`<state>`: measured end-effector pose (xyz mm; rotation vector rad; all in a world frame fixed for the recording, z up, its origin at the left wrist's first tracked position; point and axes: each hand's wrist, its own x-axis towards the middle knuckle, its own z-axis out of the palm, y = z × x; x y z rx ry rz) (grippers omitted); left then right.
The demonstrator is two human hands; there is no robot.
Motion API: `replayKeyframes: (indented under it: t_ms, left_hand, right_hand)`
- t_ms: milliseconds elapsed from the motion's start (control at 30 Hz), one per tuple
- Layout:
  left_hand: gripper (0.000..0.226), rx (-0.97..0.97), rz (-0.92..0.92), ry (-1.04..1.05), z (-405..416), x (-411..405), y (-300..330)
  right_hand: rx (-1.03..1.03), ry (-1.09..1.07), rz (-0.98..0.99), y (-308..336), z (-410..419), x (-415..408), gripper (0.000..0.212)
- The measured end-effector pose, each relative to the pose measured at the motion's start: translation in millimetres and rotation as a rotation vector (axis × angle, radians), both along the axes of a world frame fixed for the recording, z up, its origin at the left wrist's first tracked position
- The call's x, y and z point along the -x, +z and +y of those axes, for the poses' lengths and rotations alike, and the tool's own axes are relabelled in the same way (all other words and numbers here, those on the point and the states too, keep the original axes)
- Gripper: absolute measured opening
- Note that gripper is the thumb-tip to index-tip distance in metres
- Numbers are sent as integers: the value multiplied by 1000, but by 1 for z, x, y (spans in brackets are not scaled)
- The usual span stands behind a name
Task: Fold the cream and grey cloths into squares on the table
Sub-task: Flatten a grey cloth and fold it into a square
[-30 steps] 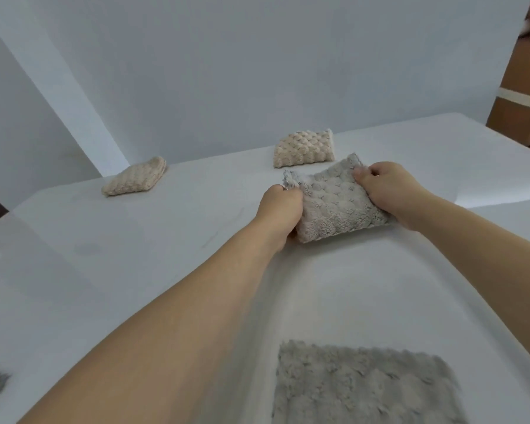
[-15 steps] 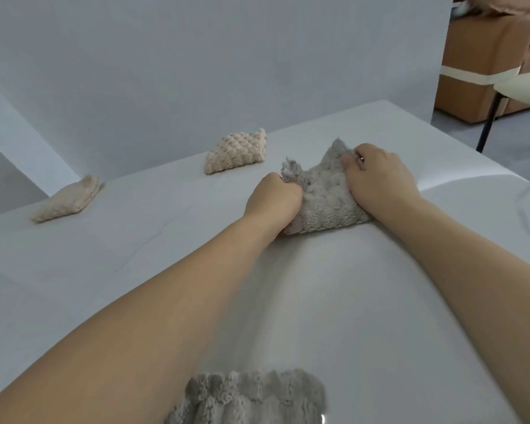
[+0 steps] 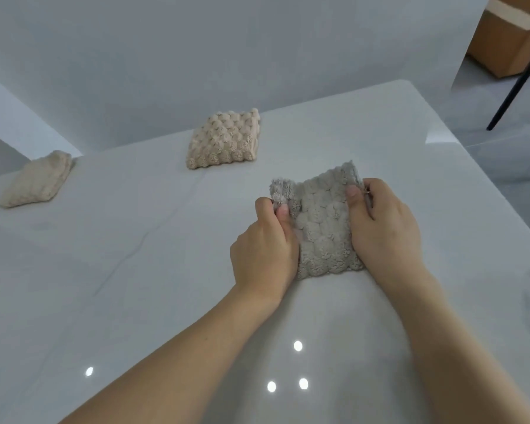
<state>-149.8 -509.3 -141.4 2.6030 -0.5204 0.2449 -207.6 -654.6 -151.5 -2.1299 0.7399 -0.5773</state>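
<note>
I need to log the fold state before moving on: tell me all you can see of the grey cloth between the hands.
The grey cloth is plush with a bubbled texture, folded into a thick, rough square lying flat on the white table. Its far left corner sticks out, fluffy and untucked. The left hand pinches that left edge; the right hand holds the right edge, thumb on top. It lies apart from both cream cloths.
</note>
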Motion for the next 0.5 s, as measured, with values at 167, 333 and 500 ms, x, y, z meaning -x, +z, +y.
replayKeyframes:
  t_ms: [167,333,500]
  left_hand:
    - [20,-32,-25,43,-4,3,-2]
    - [19,-86,-10,106,-8,6,0]
    - [26,-82,206,172,-19,5,13]
  right_hand:
    - [-18,-13,20,-2,-1,3,28]
    - [-33,64,80,8,-3,4,27]
    - [-228,162,197,24,-29,8,23]
